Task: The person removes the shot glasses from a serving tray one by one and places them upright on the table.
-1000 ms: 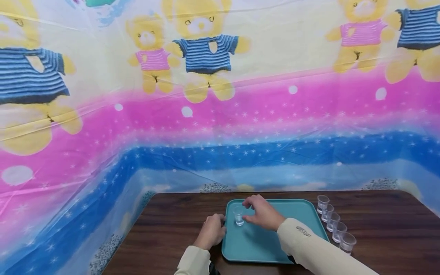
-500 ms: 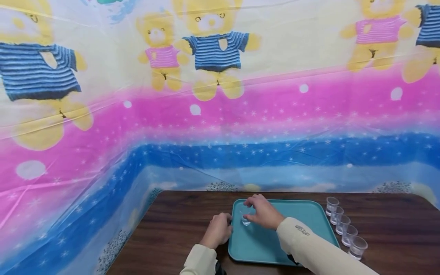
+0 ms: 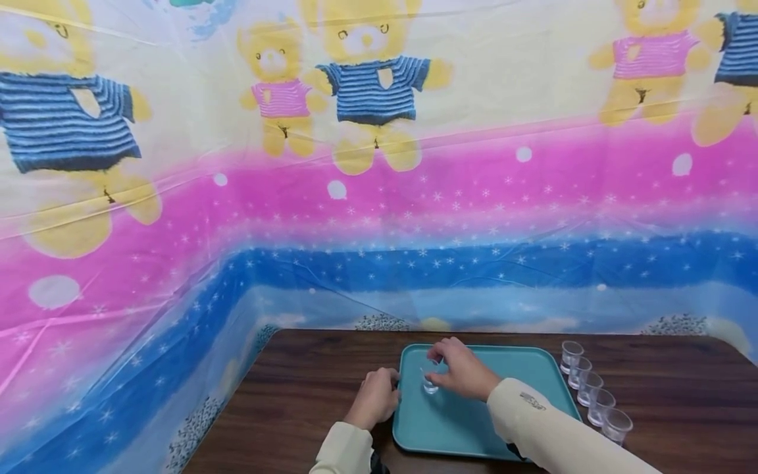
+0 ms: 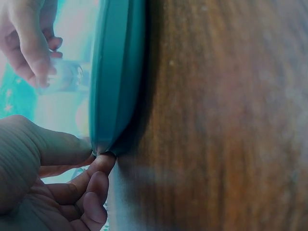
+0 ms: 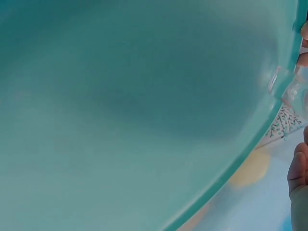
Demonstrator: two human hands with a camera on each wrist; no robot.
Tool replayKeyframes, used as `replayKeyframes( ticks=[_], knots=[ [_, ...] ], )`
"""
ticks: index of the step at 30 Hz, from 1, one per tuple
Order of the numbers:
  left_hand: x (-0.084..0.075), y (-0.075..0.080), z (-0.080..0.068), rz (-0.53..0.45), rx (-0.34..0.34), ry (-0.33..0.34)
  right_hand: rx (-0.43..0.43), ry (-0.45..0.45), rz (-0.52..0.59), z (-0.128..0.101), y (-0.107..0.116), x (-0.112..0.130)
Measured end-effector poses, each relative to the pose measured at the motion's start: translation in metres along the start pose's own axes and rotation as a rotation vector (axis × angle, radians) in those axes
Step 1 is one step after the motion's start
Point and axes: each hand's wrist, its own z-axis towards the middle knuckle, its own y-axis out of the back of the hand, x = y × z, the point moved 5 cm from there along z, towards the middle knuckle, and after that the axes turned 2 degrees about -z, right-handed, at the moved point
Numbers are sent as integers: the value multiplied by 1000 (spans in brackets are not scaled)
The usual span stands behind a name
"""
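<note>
A teal tray (image 3: 521, 368) lies on the dark wood table (image 3: 308, 395). My right hand (image 3: 458, 368) pinches a small clear cup (image 3: 429, 382) that stands near the tray's left edge; the same cup (image 4: 67, 77) shows behind the rim in the left wrist view, held by fingertips (image 4: 38, 57). My left hand (image 3: 374, 397) grips the tray's left rim (image 4: 115, 96), thumb above and fingers (image 4: 96, 183) curled under. The right wrist view is filled by the tray floor (image 5: 134, 110), with the cup (image 5: 296, 89) at its right border.
A row of several clear cups (image 3: 591, 388) stands on the table just right of the tray. A plastic sheet with teddy bears (image 3: 367, 99) and pink and blue bands hangs behind and left of the table. The table's left corner (image 3: 272, 339) is close.
My right hand has drawn the small cup a little nearer to me on the tray. The left hand stays on the rim. The head view shifted slightly.
</note>
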Motion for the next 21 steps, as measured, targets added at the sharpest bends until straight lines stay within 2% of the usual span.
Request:
replayKeyframes(
  ticks=[11,21],
  knots=[
    [0,-1,0,-28,14,5,9,-17,-29,-27,30,-9],
    [-3,-1,-2,-26,9,8,-22,-57,-107,-70,64,-40]
  ],
)
